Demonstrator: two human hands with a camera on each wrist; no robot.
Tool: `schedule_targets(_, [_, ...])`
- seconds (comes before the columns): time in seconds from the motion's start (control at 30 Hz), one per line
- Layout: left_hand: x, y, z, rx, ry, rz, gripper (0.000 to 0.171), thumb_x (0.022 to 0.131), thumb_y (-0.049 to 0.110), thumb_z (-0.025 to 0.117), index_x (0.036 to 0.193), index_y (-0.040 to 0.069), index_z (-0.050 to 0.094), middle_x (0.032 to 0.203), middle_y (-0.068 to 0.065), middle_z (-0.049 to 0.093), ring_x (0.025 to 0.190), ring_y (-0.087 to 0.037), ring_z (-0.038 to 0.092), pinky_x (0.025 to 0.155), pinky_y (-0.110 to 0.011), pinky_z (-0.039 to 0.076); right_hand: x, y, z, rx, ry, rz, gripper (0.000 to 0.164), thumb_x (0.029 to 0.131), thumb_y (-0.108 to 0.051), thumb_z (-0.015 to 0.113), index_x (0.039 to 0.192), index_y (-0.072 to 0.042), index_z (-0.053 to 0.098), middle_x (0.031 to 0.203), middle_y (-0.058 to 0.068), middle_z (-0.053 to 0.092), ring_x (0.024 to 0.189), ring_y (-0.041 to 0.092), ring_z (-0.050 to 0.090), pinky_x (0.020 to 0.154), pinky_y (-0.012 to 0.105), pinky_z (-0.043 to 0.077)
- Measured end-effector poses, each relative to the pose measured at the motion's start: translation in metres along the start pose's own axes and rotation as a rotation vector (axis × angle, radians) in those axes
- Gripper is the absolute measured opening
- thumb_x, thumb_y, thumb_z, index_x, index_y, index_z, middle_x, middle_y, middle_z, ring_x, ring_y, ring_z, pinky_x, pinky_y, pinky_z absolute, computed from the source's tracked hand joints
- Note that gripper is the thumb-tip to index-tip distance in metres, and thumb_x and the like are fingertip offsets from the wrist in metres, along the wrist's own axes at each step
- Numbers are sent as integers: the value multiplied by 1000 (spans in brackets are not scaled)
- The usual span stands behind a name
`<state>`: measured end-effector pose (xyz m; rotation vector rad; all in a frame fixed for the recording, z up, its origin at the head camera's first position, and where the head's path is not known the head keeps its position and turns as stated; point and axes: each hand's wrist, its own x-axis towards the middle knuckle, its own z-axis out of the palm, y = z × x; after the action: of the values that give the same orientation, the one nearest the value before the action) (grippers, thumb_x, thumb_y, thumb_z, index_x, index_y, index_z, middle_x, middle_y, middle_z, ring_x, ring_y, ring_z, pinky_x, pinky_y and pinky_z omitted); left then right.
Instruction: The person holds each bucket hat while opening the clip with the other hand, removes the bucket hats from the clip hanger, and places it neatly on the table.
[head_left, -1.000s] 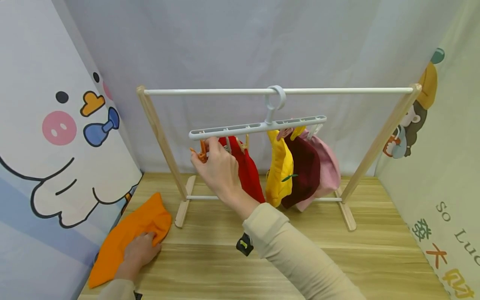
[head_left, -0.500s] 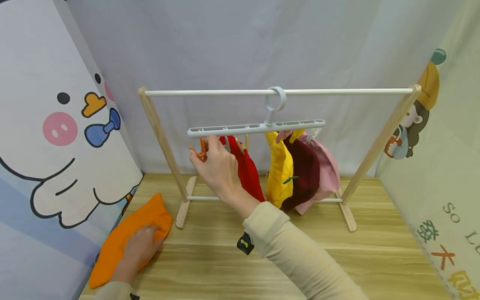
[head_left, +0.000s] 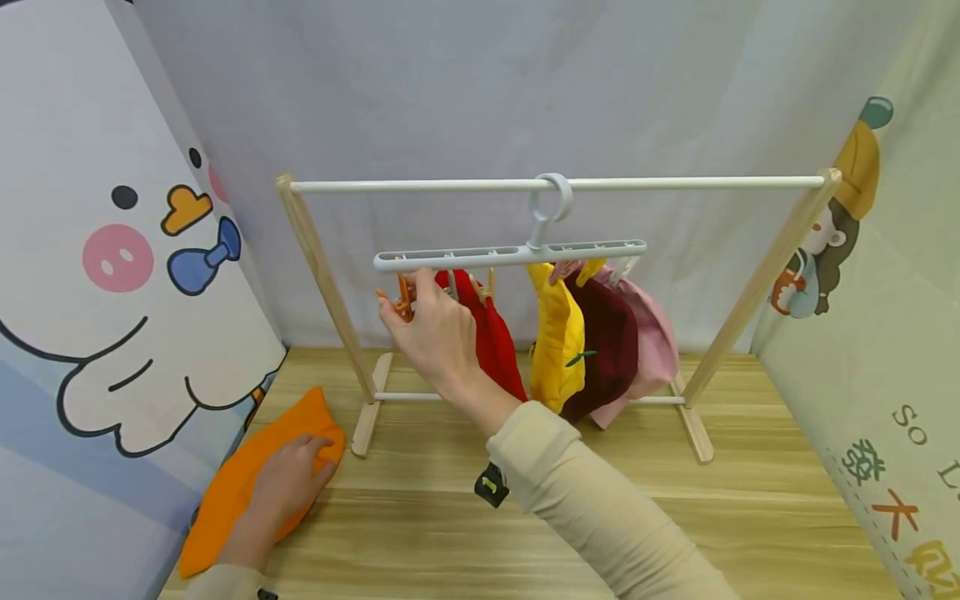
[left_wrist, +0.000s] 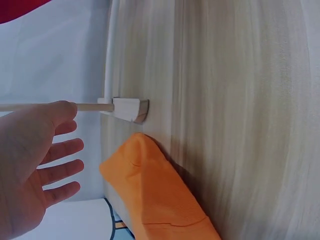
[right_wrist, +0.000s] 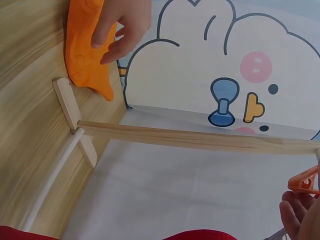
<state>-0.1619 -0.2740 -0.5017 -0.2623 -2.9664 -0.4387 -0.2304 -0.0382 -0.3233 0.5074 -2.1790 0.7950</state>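
My right hand (head_left: 438, 329) pinches an orange clothes clip (head_left: 404, 300) under the left end of a pale grey hanger (head_left: 457, 257). Over a flattened orange cloth hat (head_left: 225, 492) on the table is my left hand (head_left: 288, 475), its fingers loose and holding nothing. The left wrist view shows that same orange hat (left_wrist: 160, 192) beyond the spread fingers of my left hand (left_wrist: 30, 155). Clips on the hanger hold a red cloth hat (head_left: 495, 342), partly hidden by my right hand, then a yellow one (head_left: 558, 346), a maroon one (head_left: 611, 350) and a pink one (head_left: 654, 337).
The hanger's hook loops over the white rail (head_left: 675, 182) of a wooden stand (head_left: 322, 283). The stand's feet (head_left: 366, 425) rest on the wood-grain table (head_left: 600, 533). A cartoon panel (head_left: 60, 167) stands close on the left, with another printed panel (head_left: 862, 350) on the right.
My left hand has risen from the orange hat and moved slightly forward, its fingers straightening. The hanger has swung a little and now hangs more level. The right hand keeps its pinch on the clip.
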Motion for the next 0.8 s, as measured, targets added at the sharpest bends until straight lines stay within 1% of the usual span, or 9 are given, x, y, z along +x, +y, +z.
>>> schedule_targets(0.07, [1,2,-2,-3,26,24,31,81,19,68,109,4,64,106,-17,62,89,-36,61,70,-47,50,1,0,0,2,-3,-2,29,84,-35,62,93,-11,50,69,-5,63,46,6,49,41,14,34])
schedule_targets(0.17, [2,7,-7,-5,45,49,31,81,18,69,108,4,64,106,-18,62,89,-36,61,70,-47,50,2,0,0,10,-7,-5,29,85,-35,62,94,-10,49,70,-4,63,46,6,48,41,14,35])
schedule_targets(0.43, [5,20,-20,21,61,77,31,82,20,68,108,5,64,106,-17,61,93,-36,59,74,-49,49,4,-2,0,19,-9,-5,31,85,-35,62,95,-9,48,66,-4,60,45,6,47,41,13,35])
schedule_targets(0.57, [6,25,-23,31,81,89,31,81,21,69,108,5,64,106,-17,61,94,-36,58,76,-49,48,5,-4,-1,30,-8,-3,31,85,-34,63,96,-8,48,65,-2,59,44,7,48,40,14,35])
schedule_targets(0.8, [8,27,-23,36,126,112,29,78,18,72,103,6,65,102,-16,62,88,-34,60,71,-47,49,7,-7,-1,40,-1,14,33,85,-33,62,99,-7,49,68,-1,61,46,9,51,42,15,38])
